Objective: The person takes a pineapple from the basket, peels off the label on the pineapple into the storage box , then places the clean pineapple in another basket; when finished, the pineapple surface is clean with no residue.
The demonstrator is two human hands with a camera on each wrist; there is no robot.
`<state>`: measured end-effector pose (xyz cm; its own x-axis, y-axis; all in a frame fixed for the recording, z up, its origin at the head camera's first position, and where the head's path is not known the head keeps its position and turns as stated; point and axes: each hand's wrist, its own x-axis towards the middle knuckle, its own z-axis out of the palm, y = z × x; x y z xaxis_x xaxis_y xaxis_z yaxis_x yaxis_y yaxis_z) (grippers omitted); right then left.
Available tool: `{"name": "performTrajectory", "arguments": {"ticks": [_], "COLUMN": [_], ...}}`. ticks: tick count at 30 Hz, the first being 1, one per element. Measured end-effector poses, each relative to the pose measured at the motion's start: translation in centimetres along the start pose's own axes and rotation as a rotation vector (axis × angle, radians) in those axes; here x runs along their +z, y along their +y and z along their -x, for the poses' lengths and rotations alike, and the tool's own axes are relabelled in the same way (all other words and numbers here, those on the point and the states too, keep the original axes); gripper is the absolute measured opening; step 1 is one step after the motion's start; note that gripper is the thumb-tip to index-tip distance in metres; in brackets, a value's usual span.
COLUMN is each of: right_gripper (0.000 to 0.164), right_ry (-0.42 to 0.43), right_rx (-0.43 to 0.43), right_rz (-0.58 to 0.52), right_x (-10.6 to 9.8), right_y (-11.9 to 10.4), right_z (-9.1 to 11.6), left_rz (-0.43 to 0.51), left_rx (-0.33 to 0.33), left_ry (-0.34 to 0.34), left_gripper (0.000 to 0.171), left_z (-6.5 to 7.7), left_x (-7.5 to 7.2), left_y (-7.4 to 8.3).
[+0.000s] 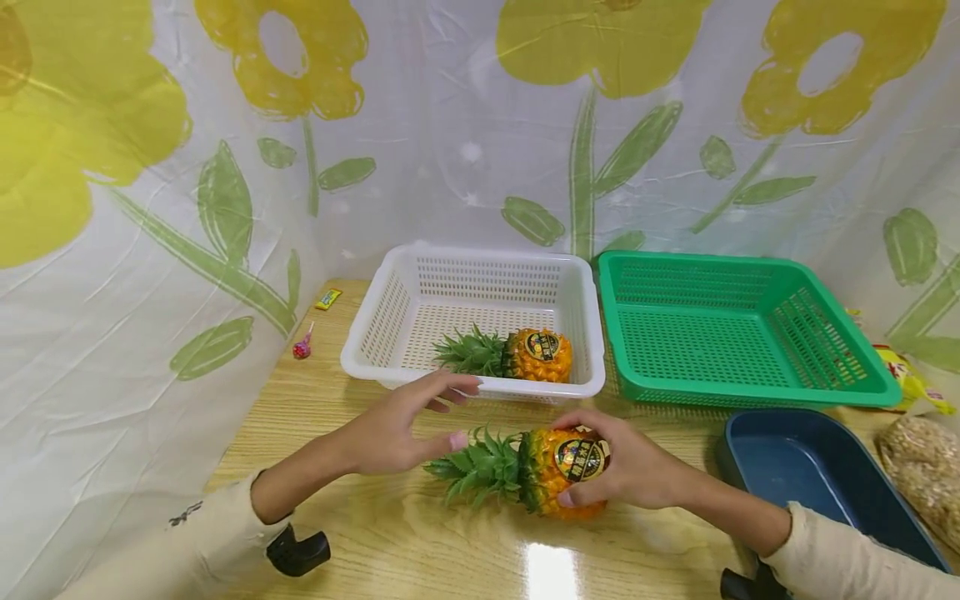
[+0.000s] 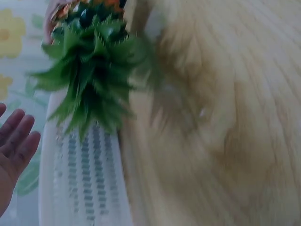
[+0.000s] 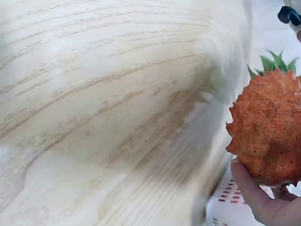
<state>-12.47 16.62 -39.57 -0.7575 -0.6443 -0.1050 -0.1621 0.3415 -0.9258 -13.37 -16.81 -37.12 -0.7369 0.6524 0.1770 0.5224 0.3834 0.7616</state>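
My right hand grips the round body of a small pineapple, thumb in front and fingers over the far side. The pineapple lies sideways, its gold-and-black label facing up and its green crown pointing left. In the right wrist view its orange base shows above my thumb. Fingers extended, my left hand reaches toward the crown and holds nothing; the left wrist view shows a gap between that hand and the leaves. Another pineapple lies in the white basket, just beyond.
A green basket stands right of the white one. Nearer, at the right, are a dark blue tray and a bag of pale, grainy stuff. A lollipop and a yellow-wrapped sweet lie at the table's left edge.
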Motion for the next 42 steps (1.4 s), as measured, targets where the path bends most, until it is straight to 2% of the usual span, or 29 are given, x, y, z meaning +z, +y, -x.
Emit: {"name": "performTrajectory", "arguments": {"ticks": [5,11,18,22,29,37,42], "right_gripper": [0.065,0.066,0.065,0.065,0.065,0.065,0.064], "right_ry": [0.016,0.046,0.063,0.063,0.066,0.057,0.052], "right_rx": [0.002,-0.012,-0.037,-0.008,0.009,0.023,0.015], "right_rz": [-0.006,0.021,0.062,0.048,0.03,-0.004,0.0], "right_x": [0.5,1.0,1.2,1.3,1.3,1.4,1.4], "right_y": [0.4,0.8,1.4,1.6,1.9,2.0,2.0], "right_z": [-0.4,-0.6,-0.7,-0.8,-0.8,-0.7,-0.7], "left_rz": [0.024,-0.017,-0.068,-0.101,-0.158,-0.231,-0.227], "left_rx": [-0.037,-0.067,-0.103,-0.121,-0.09,-0.13,-0.147], "left_ry": [-0.068,-0.123,-0.156,-0.172,-0.174,-0.214,-0.211], "left_gripper": [0.059,0.063,0.073,0.08,0.078,0.084,0.08], "left_z": [-0.8,-1.4,-1.8,-2.0,-2.1,-2.2,-2.2], "left_x": [1.7,3.4,4.9,5.3,5.5,5.5,5.6], "left_y": [0.1,-0.5,-1.2,-1.4,-1.7,-1.7,-1.9]}}
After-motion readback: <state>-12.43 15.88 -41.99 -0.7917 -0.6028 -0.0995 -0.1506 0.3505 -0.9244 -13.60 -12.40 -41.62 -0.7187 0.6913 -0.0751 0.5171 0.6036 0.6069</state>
